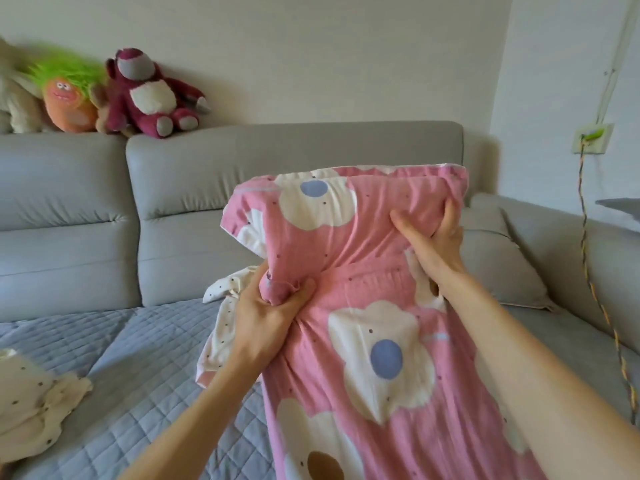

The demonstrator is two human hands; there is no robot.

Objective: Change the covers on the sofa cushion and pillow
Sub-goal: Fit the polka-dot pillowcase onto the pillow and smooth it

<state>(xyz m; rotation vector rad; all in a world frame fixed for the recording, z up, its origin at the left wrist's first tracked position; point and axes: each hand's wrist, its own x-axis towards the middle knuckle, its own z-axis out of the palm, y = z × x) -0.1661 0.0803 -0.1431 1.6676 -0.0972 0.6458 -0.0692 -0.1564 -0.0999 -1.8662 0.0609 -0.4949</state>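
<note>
A pink cover with big white flowers [363,271] is stretched over a pillow held up in front of me above the sofa seat. My left hand [266,310] grips a bunched fold of the pink cover at its lower left. Higher up, my right hand [433,233] clutches the cover and the pillow's upper right corner through the cloth. A cream dotted cloth [221,327] hangs behind my left hand. Another cream dotted cover [34,403] lies crumpled on the seat at the far left.
The grey sofa [194,188] has a blue quilted seat mat [138,358]. A grey cushion [502,265] leans in the right corner. Plush toys [149,95] sit on the backrest at left. A twisted cable [595,289] hangs from a wall socket [592,138] at right.
</note>
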